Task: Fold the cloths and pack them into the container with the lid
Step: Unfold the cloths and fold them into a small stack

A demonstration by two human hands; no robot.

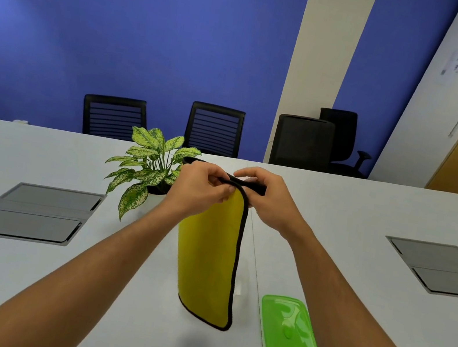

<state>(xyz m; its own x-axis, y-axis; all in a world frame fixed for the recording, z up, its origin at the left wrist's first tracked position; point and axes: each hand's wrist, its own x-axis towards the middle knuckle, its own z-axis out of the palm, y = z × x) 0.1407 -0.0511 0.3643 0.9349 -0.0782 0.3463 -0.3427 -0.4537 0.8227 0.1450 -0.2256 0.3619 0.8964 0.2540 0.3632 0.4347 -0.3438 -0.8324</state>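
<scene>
A yellow cloth (208, 258) with a black border hangs in the air over the white table (337, 210), its lower end just above the tabletop. My left hand (199, 188) and my right hand (267, 198) both pinch its top edge, close together, at about the middle of the view. A translucent green lid (289, 335) lies flat on the table at the lower right of the cloth, under my right forearm. The container itself is not in sight.
A potted plant (147, 162) with speckled leaves stands just left of my hands. Two grey cable hatches (31, 213) (440, 267) are set into the table at left and right. Black office chairs (214, 129) line the far side.
</scene>
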